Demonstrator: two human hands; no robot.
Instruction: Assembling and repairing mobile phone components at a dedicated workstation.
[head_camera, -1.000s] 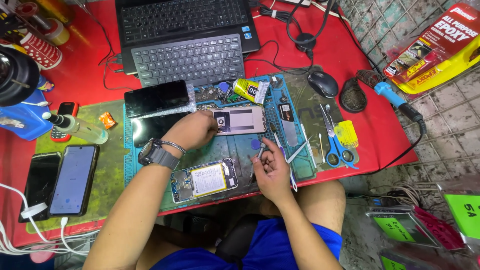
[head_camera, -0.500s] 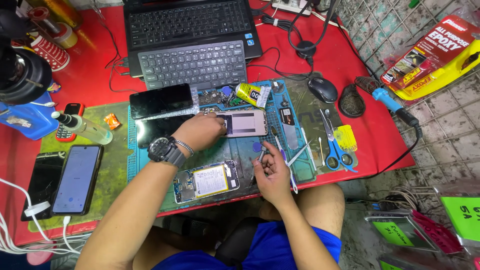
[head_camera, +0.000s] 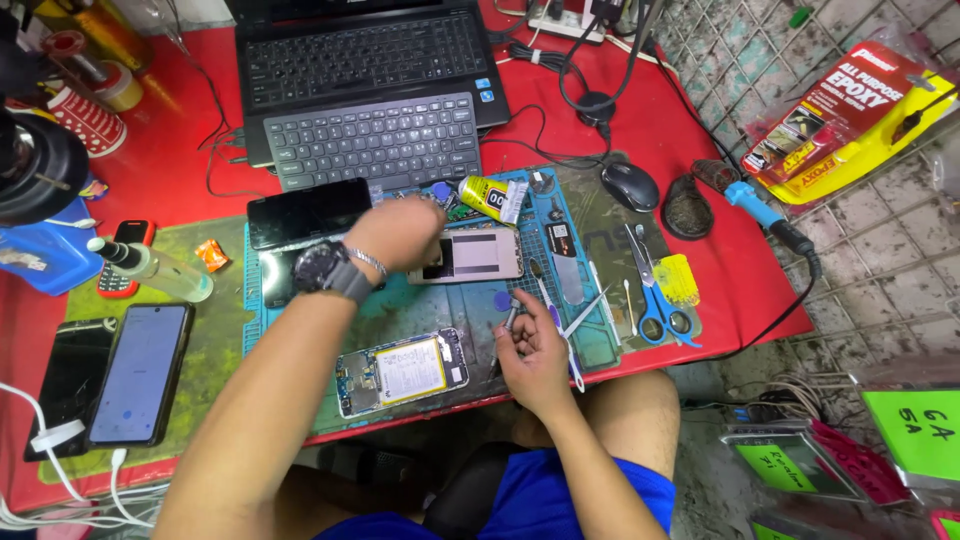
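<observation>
Left hand (head_camera: 405, 235), wristwatch on the wrist, is stretched over the teal rubber work mat (head_camera: 300, 330), fingers curled down on the near end of the pale rectangular phone back panel (head_camera: 478, 254); looks like a light grasp or press, exact contact is blurred. Right hand (head_camera: 533, 350) is closed around a small metal tool (head_camera: 510, 322), tip pointing up-left; can't tell what kind.

Opened phone with the white-and-yellow battery exposed (head_camera: 400, 370) lies flat at the mat's front edge, between the two forearms, touched by neither hand.

Doing it well, as I judge it: keep the panel flat, lift it straight, don't sweep it sideways. Yellow glue tube (head_camera: 487, 197) sits just behind the hand, black phone (head_camera: 308, 212) just left of it.

Edges: the open phone is close to the table's front edge, and the left elbow passes over it. Blue-handled scissors (head_camera: 655, 300) and loose tweezers (head_camera: 585, 312) crowd the right. The free patch is mid-mat, between panel and open phone.
</observation>
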